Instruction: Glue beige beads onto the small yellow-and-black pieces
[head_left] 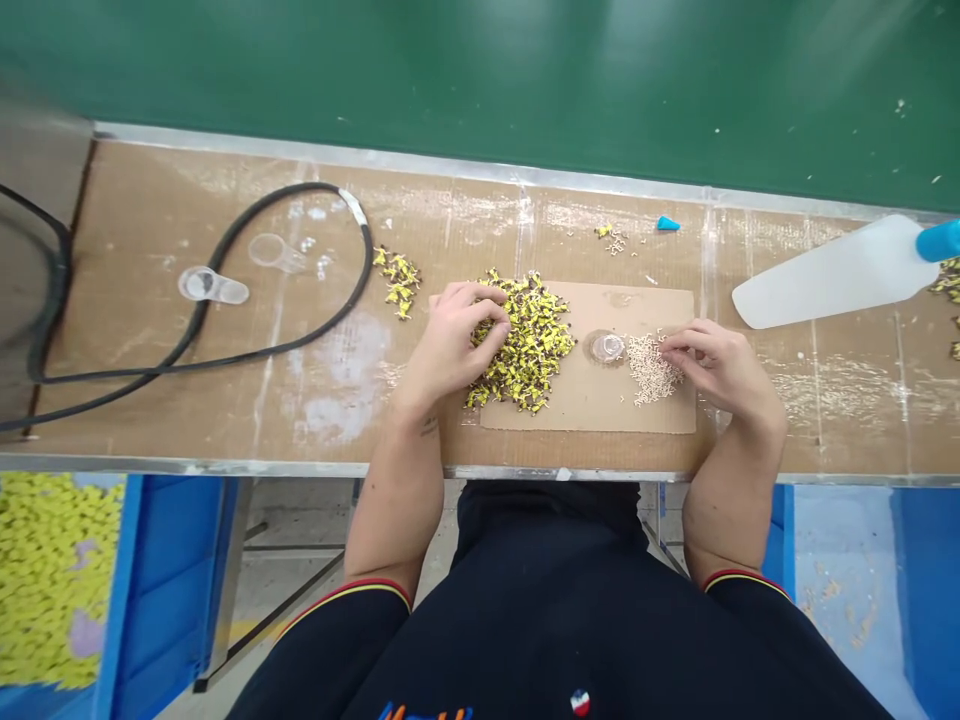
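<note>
My left hand (450, 338) rests at the left edge of a heap of small yellow-and-dark parts (523, 345), with its fingertips curled onto the heap. The heap lies partly on a cardboard sheet (585, 408). My right hand (716, 367) sits with its fingertips together at a pile of tiny beige pieces (648, 369). Whether either hand holds a small piece is hidden. A clear plastic cup or scoop head (607, 347) stands on the cardboard between the two piles.
The wooden bench (135, 230) carries a looped black cable (367, 262), clear plastic scoops (212, 286) and a white blue-handled scraper (832, 275). A smaller yellow heap (397, 282) lies left of the cardboard. A green wall (450, 70) stands behind. Below the bench edge is a blue bin (172, 570).
</note>
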